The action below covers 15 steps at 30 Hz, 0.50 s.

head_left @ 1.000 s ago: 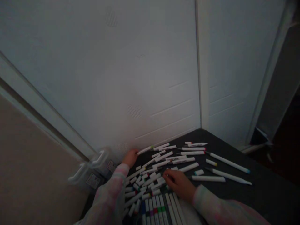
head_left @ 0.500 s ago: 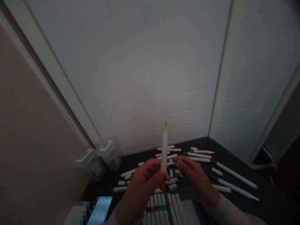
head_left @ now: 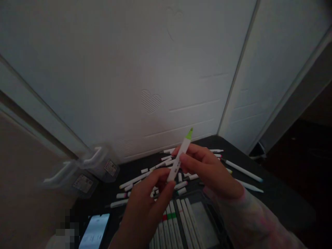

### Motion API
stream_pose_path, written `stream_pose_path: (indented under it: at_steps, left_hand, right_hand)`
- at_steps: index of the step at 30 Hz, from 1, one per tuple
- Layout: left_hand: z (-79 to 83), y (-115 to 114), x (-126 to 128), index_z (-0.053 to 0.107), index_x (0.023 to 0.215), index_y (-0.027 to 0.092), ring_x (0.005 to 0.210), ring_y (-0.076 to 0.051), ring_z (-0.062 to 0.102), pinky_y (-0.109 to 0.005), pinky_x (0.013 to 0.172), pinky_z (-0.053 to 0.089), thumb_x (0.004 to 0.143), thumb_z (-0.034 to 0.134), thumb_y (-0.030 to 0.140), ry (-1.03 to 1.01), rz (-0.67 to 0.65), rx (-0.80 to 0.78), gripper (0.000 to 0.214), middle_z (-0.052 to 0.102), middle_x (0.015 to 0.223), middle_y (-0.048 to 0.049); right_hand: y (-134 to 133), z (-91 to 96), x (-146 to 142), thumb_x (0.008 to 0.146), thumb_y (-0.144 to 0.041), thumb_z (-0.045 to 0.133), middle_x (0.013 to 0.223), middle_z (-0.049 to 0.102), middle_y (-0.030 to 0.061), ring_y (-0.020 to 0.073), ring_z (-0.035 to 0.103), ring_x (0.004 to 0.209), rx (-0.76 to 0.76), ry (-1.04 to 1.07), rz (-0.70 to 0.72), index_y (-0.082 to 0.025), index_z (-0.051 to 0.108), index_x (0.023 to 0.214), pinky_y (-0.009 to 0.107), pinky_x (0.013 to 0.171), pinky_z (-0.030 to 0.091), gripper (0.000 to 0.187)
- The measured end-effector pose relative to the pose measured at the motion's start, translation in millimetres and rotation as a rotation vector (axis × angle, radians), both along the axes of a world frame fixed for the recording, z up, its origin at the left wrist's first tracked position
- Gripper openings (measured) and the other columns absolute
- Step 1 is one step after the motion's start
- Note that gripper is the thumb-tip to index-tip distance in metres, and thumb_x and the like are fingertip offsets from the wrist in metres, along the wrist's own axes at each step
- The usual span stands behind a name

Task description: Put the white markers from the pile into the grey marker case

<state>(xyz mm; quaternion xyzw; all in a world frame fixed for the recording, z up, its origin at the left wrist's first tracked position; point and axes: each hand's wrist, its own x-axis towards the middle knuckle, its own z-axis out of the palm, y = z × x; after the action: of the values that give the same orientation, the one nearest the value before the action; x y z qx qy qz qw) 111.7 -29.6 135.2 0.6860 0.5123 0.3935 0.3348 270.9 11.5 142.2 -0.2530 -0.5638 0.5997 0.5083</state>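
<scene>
A white marker [head_left: 177, 162] with a bare light-green tip is held up in both hands, tilted to the right. My left hand [head_left: 150, 204] pinches its lower end between thumb and fingers. Higher up, the thumb and fingers of my right hand [head_left: 207, 166] close round the barrel just below the green part. Beneath the hands lies a case [head_left: 204, 221] with a row of white markers [head_left: 178, 224], some banded red or green. My left forearm and hand cover part of that row.
Loose markers and caps [head_left: 132, 181] are scattered over the black table [head_left: 233, 214]. Two clear plastic boxes [head_left: 83, 180] stand at the left against the wall. A lit phone [head_left: 95, 230] lies at the front left. A white panel [head_left: 155, 69] with embossed hearts rises behind.
My right hand has come over to the marker and now grips its upper barrel. The marker has gone from upright to tilted right. The head view has shifted.
</scene>
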Motion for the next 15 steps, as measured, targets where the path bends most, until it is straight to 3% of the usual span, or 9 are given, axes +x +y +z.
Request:
stream_pose_path:
  at_steps: [6, 9, 15]
  left_hand:
    - [0.8, 0, -4, 0.064, 0.095, 0.026, 0.062, -0.019, 0.059, -0.028, 0.052, 0.048, 0.069, 0.06, 0.038, -0.152, -0.044, -0.174, 0.029, 0.065, 0.073, -0.0034]
    - [0.7, -3, -2, 0.065, 0.094, 0.027, 0.065, -0.019, 0.061, -0.029, 0.058, 0.05, 0.068, 0.061, 0.036, -0.209, -0.034, -0.199, 0.027, 0.066, 0.075, -0.0028]
    - [-3.1, -2, 3, 0.065, 0.088, 0.027, 0.068, -0.018, 0.059, -0.026, 0.06, 0.047, 0.069, 0.061, 0.034, -0.091, -0.096, -0.171, 0.021, 0.064, 0.071, -0.0005]
  right_hand:
    - [3, -2.8, 6, 0.079, -0.035, 0.055, 0.055, 0.048, -0.0031, 0.0079, 0.044, 0.053, -0.089, 0.054, 0.115, -0.018, 0.062, 0.091, 0.02, 0.05, 0.032, 0.022]
    - [7, -5.8, 4, 0.081, -0.036, 0.051, 0.053, 0.045, -0.0033, 0.0081, 0.043, 0.051, -0.096, 0.059, 0.149, -0.018, 0.062, 0.092, 0.021, 0.05, 0.031, 0.024]
    - [12, -9.8, -1, 0.081, -0.032, 0.05, 0.052, 0.04, -0.0047, 0.0058, 0.037, 0.048, -0.142, 0.074, 0.246, -0.016, 0.061, 0.087, 0.018, 0.047, 0.029, 0.021]
